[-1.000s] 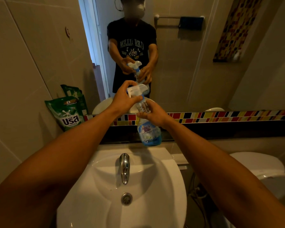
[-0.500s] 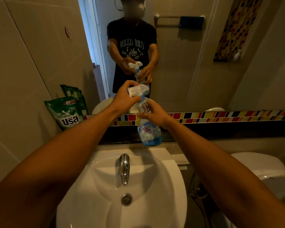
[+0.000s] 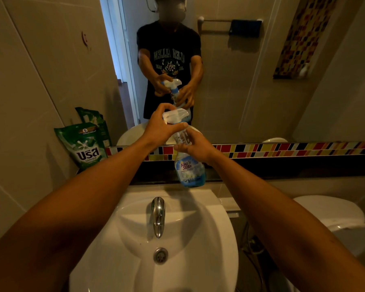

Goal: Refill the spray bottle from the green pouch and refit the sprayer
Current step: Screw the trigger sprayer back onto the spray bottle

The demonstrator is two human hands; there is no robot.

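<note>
A clear spray bottle [image 3: 189,171] with a blue label and blue liquid low in it hangs upright above the back of the basin. My right hand [image 3: 195,145] grips its neck. On top sits the white sprayer [image 3: 175,116], and my left hand [image 3: 161,126] is closed around it from the left. The green pouch [image 3: 83,145] leans against the left wall on the dark ledge, well left of both hands. The joint between sprayer and neck is hidden by my fingers.
A white basin [image 3: 209,239] with a chrome tap [image 3: 158,216] lies below the bottle. A mirror [image 3: 230,81] fills the wall ahead, over a coloured tile strip [image 3: 282,149]. A white toilet [image 3: 333,220] stands at the right.
My left hand has turned a little on the sprayer, with the thumb now across its front. The bottle and my right hand stay in nearly the same place.
</note>
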